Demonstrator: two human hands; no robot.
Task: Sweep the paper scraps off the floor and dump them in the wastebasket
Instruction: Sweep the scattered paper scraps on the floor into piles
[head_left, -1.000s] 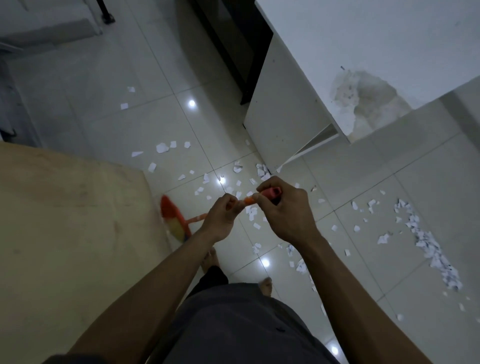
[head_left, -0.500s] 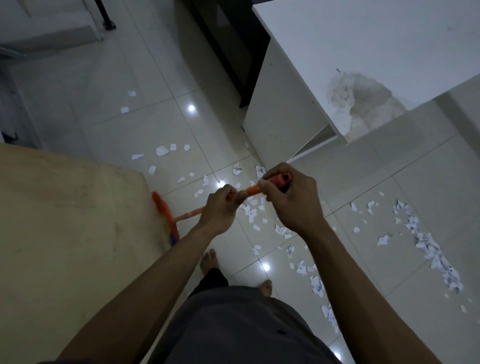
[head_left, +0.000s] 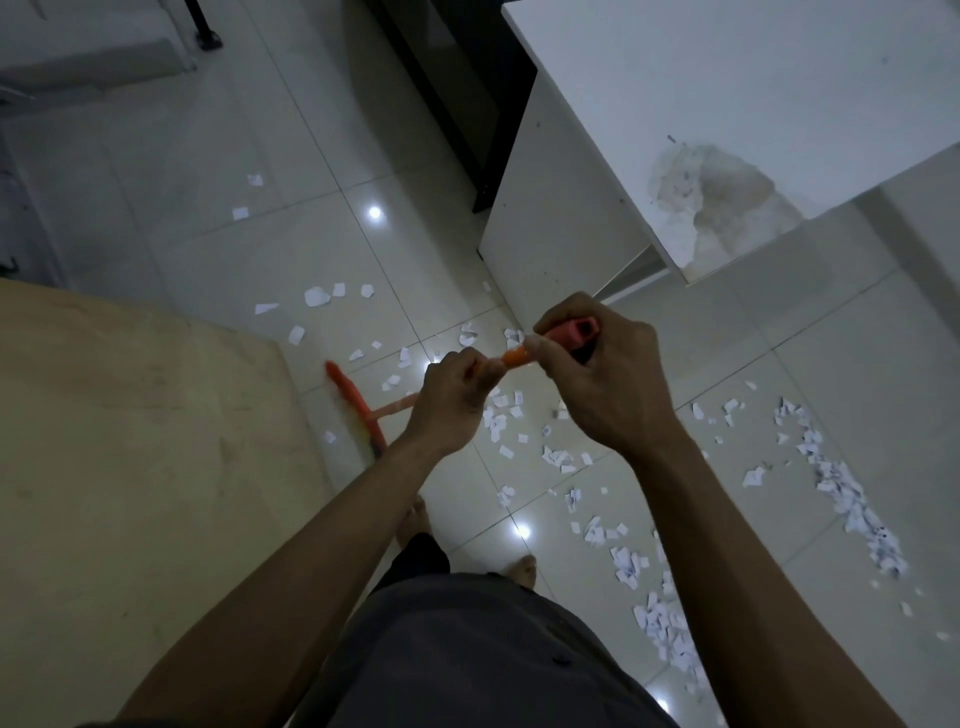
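A: Paper scraps (head_left: 498, 415), small white torn bits, lie scattered over the glossy pale tiled floor (head_left: 270, 156), thickest just below and to the right of the two hands, with a dense strip (head_left: 841, 488) well off to the right of the grip.

B: And the broom (head_left: 358, 410)?

A: Orange, thin handle. The left hand (head_left: 449, 402) is curled tight around the shaft; the right hand (head_left: 605, 384) is wrapped closed over the top end, where a reddish cap with a dark hole pokes out above the knuckles.

B: Any writing on it?

A: None I can read; too dim and blurry.

B: Which way does it run?

A: The long axis slants from the right hand's cap down and leftward through the left hand to the head, which sits on the tile to the left of the grip, right against the edge of the tan board (head_left: 130, 467). The head itself is a narrow orange bar lying crosswise to the handle, bristles blurred.

B: Scraps near the head?

A: A few, above and beside it.
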